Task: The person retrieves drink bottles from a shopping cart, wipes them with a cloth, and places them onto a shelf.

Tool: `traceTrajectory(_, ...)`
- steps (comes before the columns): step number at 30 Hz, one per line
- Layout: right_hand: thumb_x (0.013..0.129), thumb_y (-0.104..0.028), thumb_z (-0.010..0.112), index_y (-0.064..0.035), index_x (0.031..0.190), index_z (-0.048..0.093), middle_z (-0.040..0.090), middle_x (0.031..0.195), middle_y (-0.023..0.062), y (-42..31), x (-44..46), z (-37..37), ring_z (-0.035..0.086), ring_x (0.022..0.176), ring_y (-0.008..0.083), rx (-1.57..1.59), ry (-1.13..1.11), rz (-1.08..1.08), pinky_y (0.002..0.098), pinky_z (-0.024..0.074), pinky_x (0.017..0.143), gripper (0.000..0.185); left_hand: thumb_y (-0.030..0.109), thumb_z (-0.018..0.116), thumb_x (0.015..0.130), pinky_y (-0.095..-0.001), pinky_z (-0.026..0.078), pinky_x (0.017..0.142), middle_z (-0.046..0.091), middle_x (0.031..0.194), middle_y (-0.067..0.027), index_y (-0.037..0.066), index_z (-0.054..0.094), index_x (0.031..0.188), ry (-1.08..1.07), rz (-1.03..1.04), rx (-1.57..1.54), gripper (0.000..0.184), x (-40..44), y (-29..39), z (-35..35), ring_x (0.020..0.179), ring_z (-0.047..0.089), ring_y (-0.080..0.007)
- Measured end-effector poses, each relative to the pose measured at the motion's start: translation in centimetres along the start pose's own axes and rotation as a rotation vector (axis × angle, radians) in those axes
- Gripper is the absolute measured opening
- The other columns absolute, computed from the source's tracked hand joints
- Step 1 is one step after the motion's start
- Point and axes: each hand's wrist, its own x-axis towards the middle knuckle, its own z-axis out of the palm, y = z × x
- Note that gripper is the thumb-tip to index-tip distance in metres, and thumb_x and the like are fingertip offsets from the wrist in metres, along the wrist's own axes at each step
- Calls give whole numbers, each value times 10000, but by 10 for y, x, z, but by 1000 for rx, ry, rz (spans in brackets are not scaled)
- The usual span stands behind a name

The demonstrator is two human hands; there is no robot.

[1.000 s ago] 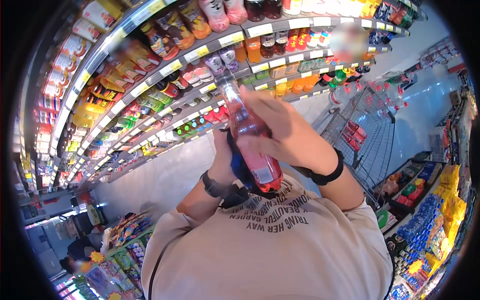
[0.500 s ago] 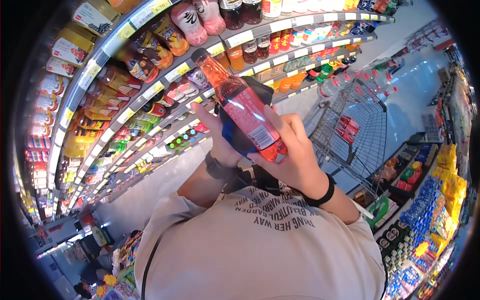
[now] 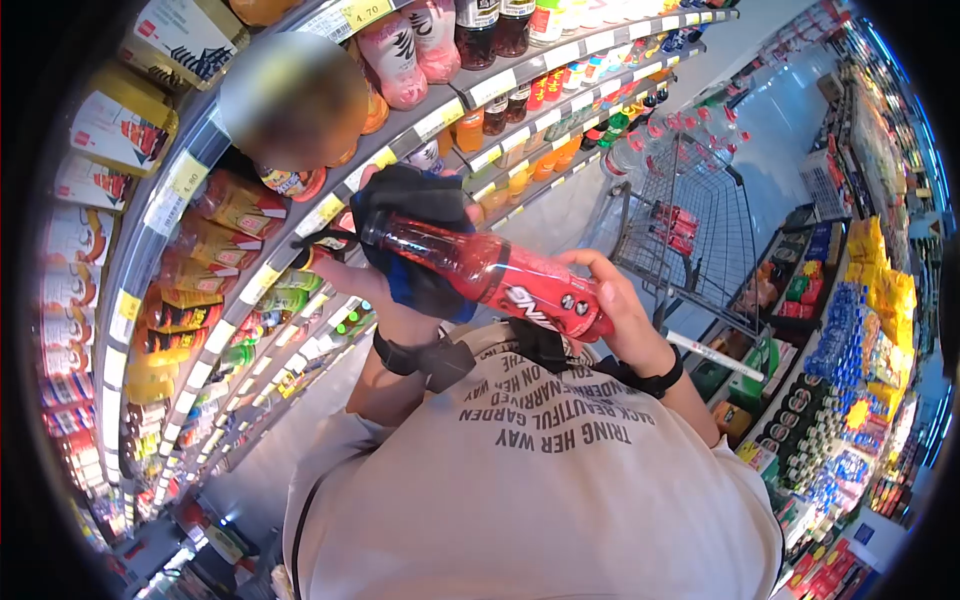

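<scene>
A bottle of red drink (image 3: 500, 278) lies slantwise in front of my chest, its neck to the left and its base to the right. Fingers of my right hand (image 3: 625, 315) wrap round the base end. My left hand (image 3: 375, 295) grips a dark blue and black cloth (image 3: 425, 265), which lies under and behind the bottle's neck. The cloth hides part of my left fingers. Both wrists wear black bands.
Shelves of bottled drinks (image 3: 405, 135) curve along the left and top. A metal shopping cart (image 3: 700, 225) holding red packs stands at the right, with large clear bottles (image 3: 665, 130) beyond it. Yellow and blue packaged goods (image 3: 880, 290) fill a display at far right.
The bottle has tipped from steep to nearly level, its neck swinging down and left. More of the dark cloth now shows beside the neck. The shelves appear closer on the left.
</scene>
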Motion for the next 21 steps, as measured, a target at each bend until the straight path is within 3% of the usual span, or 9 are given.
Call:
traceTrajectory(1,973,-347,646,-76,1449,355,662,1036,64,9,6,2,628,795,73,-22,23,-39,215,506,671,621,991,363,676,-569,548,919,500,1386,-176,145,341,1494,69,-6,24,1177,-3,4,1,1214,564,-394)
traceTrajectory(4,799,-328,866,-31,1441,302,614,1069,58,6,20,36,602,1001,91,-86,15,-133,236,491,826,905,996,353,665,-558,559,919,508,1379,-175,140,306,1501,-56,-28,222,1197,-7,4,-4,1209,576,-406)
traceTrajectory(5,712,-146,925,-53,1403,317,559,1094,49,14,25,40,571,1033,114,-73,68,-150,257,463,880,925,960,433,679,-536,558,944,509,1371,-205,135,264,1510,-93,-48,106,1183,-12,-1,-8,1208,586,-400)
traceTrajectory(9,712,-118,902,-88,1280,404,463,1211,104,45,52,58,533,1012,170,-612,392,-651,298,451,866,756,795,689,697,-513,527,996,507,1358,-255,82,235,1512,-173,-224,343,1174,-21,-7,-9,1229,577,-373)
traceTrajectory(12,659,-42,895,-100,1244,489,485,1148,136,48,46,65,555,1027,265,-913,582,-848,345,483,877,714,779,706,702,-508,516,1014,511,1359,-246,63,228,1512,-211,-328,422,1182,-30,-7,-11,1239,570,-370)
traceTrajectory(13,642,-29,877,-106,1241,508,482,1141,150,48,41,68,535,1031,323,-953,602,-849,386,479,889,707,781,708,684,-509,516,1015,515,1359,-240,67,245,1506,-190,-389,400,1184,-30,-5,-3,1242,569,-373)
traceTrajectory(16,660,-24,862,-105,1234,522,484,1140,144,70,29,65,538,1026,306,-952,629,-847,385,479,884,672,895,559,670,-548,495,1016,517,1379,-229,17,288,1488,-283,-398,373,1231,-28,-13,-34,1218,577,-400)
traceTrajectory(19,674,-32,855,-99,1198,563,491,1138,140,80,15,60,554,1018,297,-946,728,-808,361,497,852,604,901,497,711,-585,535,944,536,1357,-230,107,339,1493,-318,-358,84,1126,-18,-27,-35,1203,586,-403)
traceTrajectory(21,689,-52,859,-88,1196,575,515,1130,137,85,0,61,572,1009,282,-879,748,-735,345,503,835,583,906,442,738,-570,554,906,567,1334,-202,140,383,1482,-185,-220,-4,1069,-18,-35,-27,1212,577,-400)
